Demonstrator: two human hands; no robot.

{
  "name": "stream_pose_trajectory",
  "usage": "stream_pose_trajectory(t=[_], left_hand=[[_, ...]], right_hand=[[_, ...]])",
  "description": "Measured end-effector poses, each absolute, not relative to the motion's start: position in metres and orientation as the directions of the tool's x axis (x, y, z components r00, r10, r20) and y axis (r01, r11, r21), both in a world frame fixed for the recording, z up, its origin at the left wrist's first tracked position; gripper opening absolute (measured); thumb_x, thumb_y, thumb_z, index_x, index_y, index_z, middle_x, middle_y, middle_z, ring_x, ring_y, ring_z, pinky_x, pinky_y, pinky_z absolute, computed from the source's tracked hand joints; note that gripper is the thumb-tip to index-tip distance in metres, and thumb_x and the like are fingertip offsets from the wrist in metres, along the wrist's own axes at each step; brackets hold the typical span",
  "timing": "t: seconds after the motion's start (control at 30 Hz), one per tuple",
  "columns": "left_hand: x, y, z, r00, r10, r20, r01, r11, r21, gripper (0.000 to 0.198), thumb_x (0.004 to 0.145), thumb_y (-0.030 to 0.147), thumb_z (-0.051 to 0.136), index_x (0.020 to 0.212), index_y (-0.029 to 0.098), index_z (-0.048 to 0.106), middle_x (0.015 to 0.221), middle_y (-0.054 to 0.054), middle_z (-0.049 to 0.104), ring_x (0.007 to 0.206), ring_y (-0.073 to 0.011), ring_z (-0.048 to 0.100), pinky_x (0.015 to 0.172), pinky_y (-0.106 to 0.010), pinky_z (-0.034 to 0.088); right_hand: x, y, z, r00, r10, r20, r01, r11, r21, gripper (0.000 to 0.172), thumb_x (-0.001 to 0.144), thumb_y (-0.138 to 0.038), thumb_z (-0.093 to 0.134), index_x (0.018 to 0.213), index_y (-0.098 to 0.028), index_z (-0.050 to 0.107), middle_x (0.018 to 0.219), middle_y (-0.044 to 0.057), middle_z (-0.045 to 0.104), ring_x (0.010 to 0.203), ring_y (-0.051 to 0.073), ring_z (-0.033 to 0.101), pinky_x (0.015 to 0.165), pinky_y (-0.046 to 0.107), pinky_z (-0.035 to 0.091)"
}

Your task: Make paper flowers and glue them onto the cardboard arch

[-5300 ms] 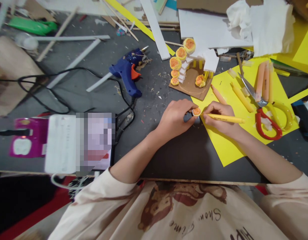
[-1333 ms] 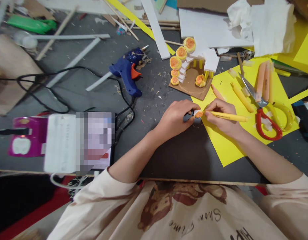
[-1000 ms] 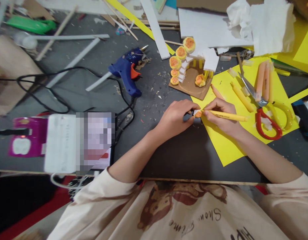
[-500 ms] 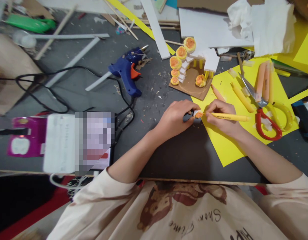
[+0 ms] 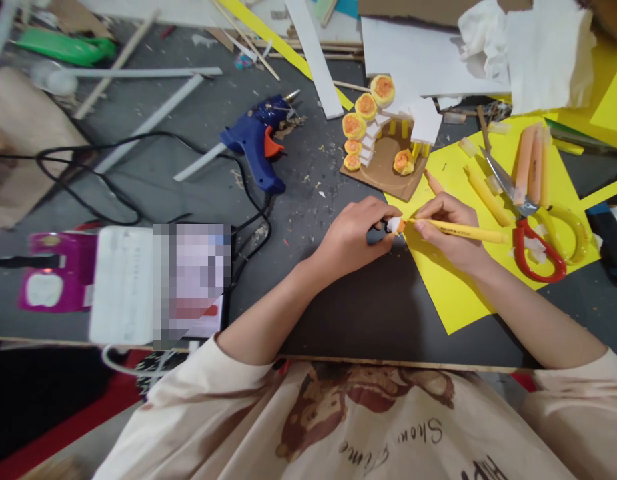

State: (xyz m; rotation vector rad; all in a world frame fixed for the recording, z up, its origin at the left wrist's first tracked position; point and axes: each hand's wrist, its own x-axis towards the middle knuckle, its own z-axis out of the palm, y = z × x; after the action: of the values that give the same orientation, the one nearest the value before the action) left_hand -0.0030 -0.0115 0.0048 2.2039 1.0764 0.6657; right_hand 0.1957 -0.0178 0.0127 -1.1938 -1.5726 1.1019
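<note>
Tabletop's near edge (image 5: 398,363), room between forearms (image 5: 283,303), left fingers (image 5: 382,209) pinching orange-white piece (image 5: 396,225), right fingers (image 5: 433,210) gripping marker (image 5: 461,230)

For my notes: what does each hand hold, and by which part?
Left hand: small white-and-orange piece, by its white side. Right hand: yellow marker, near its tip.

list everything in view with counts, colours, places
craft piece: 1, white-orange, left hand
marker: 1, yellow, right hand
model: 1, brown base, beyond hands
round pieces: 6, yellow-orange, on model
glue gun: 1, blue, left of model
scissors: 1, red-handled, right
paper sheets: at least 2, yellow, under scissors and top right
pens: several, orange, across scissors
box: 1, white, lower left
device: 1, purple, beside box
implement: 1, green, top left
scraps, sticks: uncounted, mixed, scattered
left hand, right hand: 2, bare, centre
</note>
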Motion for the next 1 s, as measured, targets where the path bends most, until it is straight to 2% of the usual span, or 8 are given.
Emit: stream_pose_trajectory(t=[0.1, 0.2, 0.27, 0.4, 0.6, 0.77, 1.0], left_hand=[[-0.0037, -0.0116, 0.0046, 0.553, 0.814, 0.175, 0.506, -0.496, 0.706, 0.025, 0.083, 0.016, 0.056, 0.106, 0.016, 0.065, 0.096, -0.006, 0.067, 0.089, -0.0166, 0.061, 0.077, -0.027, 0.044], [-0.0044, -0.0113, 0.0043, 0.563, 0.806, 0.182, 0.506, -0.510, 0.696, 0.027, 0.084, 0.016, 0.056, 0.109, 0.017, 0.067, 0.098, -0.005, 0.067, 0.090, -0.0164, 0.062, 0.078, -0.027, 0.044], [-0.0047, -0.0112, 0.0037, 0.563, 0.806, 0.180, 0.515, -0.513, 0.687, 0.029, 0.084, 0.016, 0.056, 0.110, 0.019, 0.068, 0.100, -0.005, 0.067, 0.091, -0.0164, 0.062, 0.079, -0.028, 0.044], [-0.0052, -0.0112, 0.0019, 0.568, 0.806, 0.168, 0.523, -0.510, 0.683, 0.031, 0.083, 0.014, 0.056, 0.111, 0.020, 0.069, 0.101, -0.005, 0.067, 0.092, -0.0162, 0.062, 0.081, -0.028, 0.044], [-0.0061, -0.0110, 0.0009, 0.574, 0.794, 0.200, 0.505, -0.536, 0.677, 0.031, 0.083, 0.014, 0.056, 0.111, 0.020, 0.069, 0.100, -0.005, 0.066, 0.092, -0.0165, 0.061, 0.079, -0.028, 0.044], [-0.0056, -0.0106, 0.0022, 0.576, 0.800, 0.170, 0.526, -0.522, 0.672, 0.032, 0.082, 0.014, 0.057, 0.111, 0.021, 0.069, 0.100, -0.005, 0.066, 0.093, -0.0169, 0.061, 0.079, -0.028, 0.044], [-0.0056, -0.0104, 0.0027, 0.575, 0.803, 0.156, 0.533, -0.513, 0.673, 0.031, 0.083, 0.014, 0.056, 0.110, 0.021, 0.069, 0.100, -0.004, 0.066, 0.092, -0.0160, 0.062, 0.080, -0.027, 0.044]], right_hand=[[0.1964, -0.0186, 0.0125, -0.205, 0.975, 0.083, 0.187, 0.122, -0.975, 0.032, 0.077, -0.050, 0.072, 0.068, -0.023, 0.058, 0.062, -0.004, 0.060, 0.053, 0.011, 0.052, 0.073, 0.037, 0.053], [0.1976, -0.0206, 0.0114, -0.262, 0.965, 0.028, 0.181, 0.078, -0.980, 0.035, 0.076, -0.052, 0.073, 0.068, -0.021, 0.059, 0.061, -0.002, 0.060, 0.052, 0.010, 0.050, 0.055, 0.028, 0.043], [0.1979, -0.0217, 0.0112, -0.289, 0.957, 0.001, 0.171, 0.053, -0.984, 0.036, 0.075, -0.052, 0.074, 0.068, -0.020, 0.059, 0.061, -0.002, 0.060, 0.051, 0.009, 0.049, 0.050, 0.025, 0.038], [0.1967, -0.0216, 0.0126, -0.311, 0.950, -0.018, 0.137, 0.026, -0.990, 0.036, 0.074, -0.051, 0.075, 0.070, -0.019, 0.061, 0.065, 0.000, 0.063, 0.055, 0.011, 0.054, 0.050, 0.024, 0.037], [0.1962, -0.0198, 0.0133, -0.262, 0.965, 0.002, 0.236, 0.066, -0.970, 0.034, 0.076, -0.050, 0.073, 0.066, -0.020, 0.059, 0.057, -0.003, 0.057, 0.051, 0.010, 0.048, 0.051, 0.025, 0.036], [0.1967, -0.0205, 0.0128, -0.283, 0.959, -0.002, 0.232, 0.066, -0.971, 0.034, 0.076, -0.052, 0.072, 0.068, -0.020, 0.061, 0.062, -0.002, 0.061, 0.053, 0.010, 0.050, 0.050, 0.025, 0.035], [0.1974, -0.0197, 0.0087, -0.261, 0.965, 0.020, 0.249, 0.088, -0.965, 0.024, 0.079, -0.042, 0.070, 0.069, -0.022, 0.061, 0.061, -0.002, 0.061, 0.060, 0.014, 0.055, 0.056, 0.029, 0.044]])
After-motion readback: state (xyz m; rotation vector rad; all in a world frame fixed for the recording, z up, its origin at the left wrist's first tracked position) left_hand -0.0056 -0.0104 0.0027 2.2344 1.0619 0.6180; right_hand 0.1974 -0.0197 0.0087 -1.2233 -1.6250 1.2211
